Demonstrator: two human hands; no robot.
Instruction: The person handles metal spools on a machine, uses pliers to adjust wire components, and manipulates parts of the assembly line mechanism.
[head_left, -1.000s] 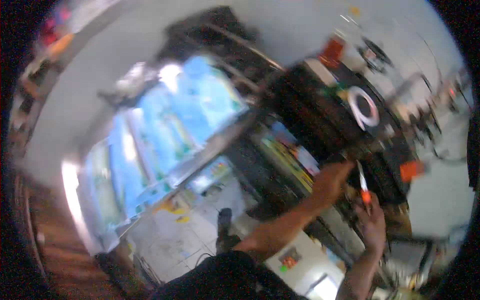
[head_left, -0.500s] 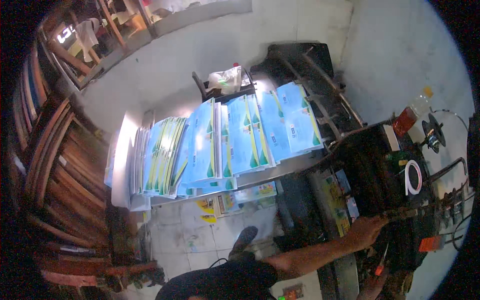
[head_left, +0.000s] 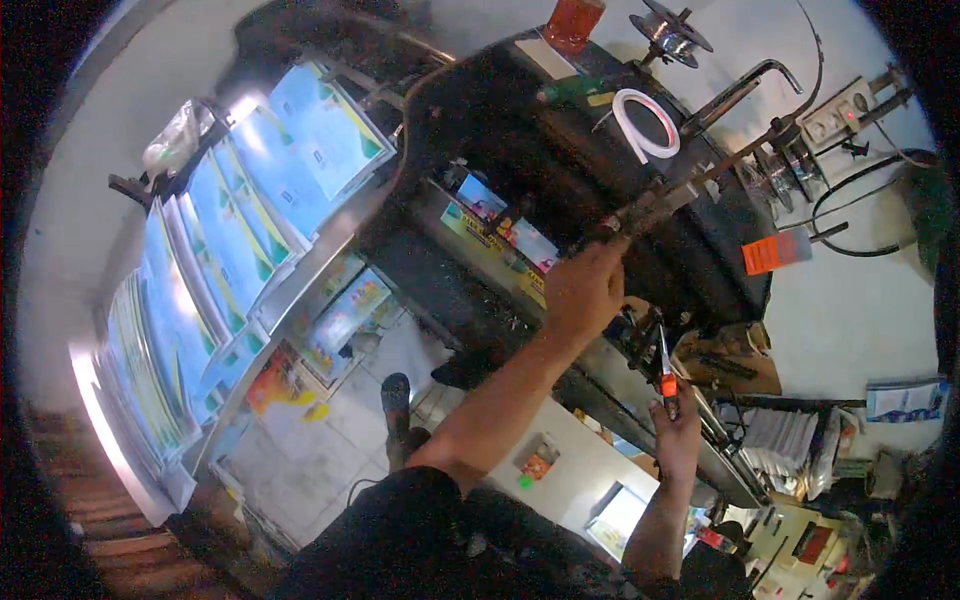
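My left hand (head_left: 585,295) reaches out over the black machine (head_left: 560,130), its fingers closed round the near end of a dark metal bar (head_left: 660,205). That bar runs away up and to the right, across the machine. Lower right, my right hand (head_left: 678,435) is closed on a slim pointed tool (head_left: 669,385) with an orange and black handle. Its shiny metal shaft points upward, near dark machine parts below the bar. I cannot tell the tool's exact kind. A roll of white tape (head_left: 645,125) lies on the machine top beyond my left hand.
Stacks of blue printed sheets (head_left: 340,140) lie on a slanted table at left. A wire spool (head_left: 675,35) and a bottle of reddish liquid (head_left: 572,22) stand at the far side. An orange-labelled piece (head_left: 775,253) hangs near the power sockets (head_left: 835,122). Paper bundles (head_left: 785,440) fill the lower right.
The view has swung to the right, so the sheet stacks now sit farther left. My right hand and its tool have come into fuller view. My left hand stays on the bar.
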